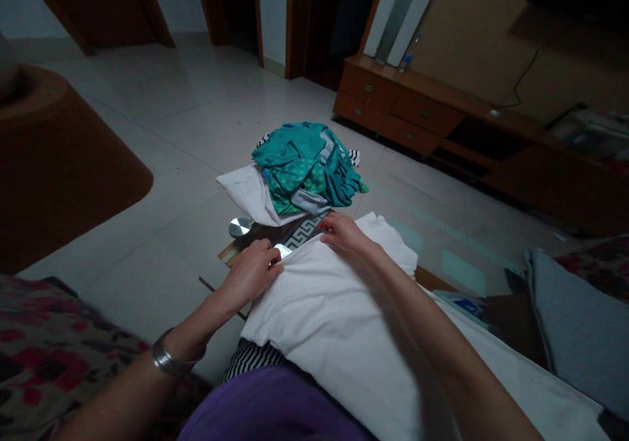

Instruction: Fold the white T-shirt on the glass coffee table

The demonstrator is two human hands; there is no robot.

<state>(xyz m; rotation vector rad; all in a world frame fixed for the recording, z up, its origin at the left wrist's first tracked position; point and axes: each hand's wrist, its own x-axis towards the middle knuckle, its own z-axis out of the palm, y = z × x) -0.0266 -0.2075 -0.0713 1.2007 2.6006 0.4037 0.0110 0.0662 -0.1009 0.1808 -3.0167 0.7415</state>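
A white garment [344, 310] lies spread over my lap and trails off to the lower right; its exact kind is unclear. My left hand [253, 270] pinches its far left edge between thumb and fingers. Farther along the same edge, my right hand [341, 230] has its fingers closed on the fabric. Just beyond my hands is a low glass table [307, 231] with a key-pattern band. On it sits a heap of clothes [304, 159], mostly teal with green dots, with striped pieces poking out and a white cloth [248, 192] beneath.
A round metal disc [240, 227] sits at the table's left corner. Floral upholstery [44, 356] is at lower left, a brown rounded piece of furniture [63, 159] above it. Grey folded fabric [584, 329] lies at right. A wooden cabinet [407, 110] lines the far wall.
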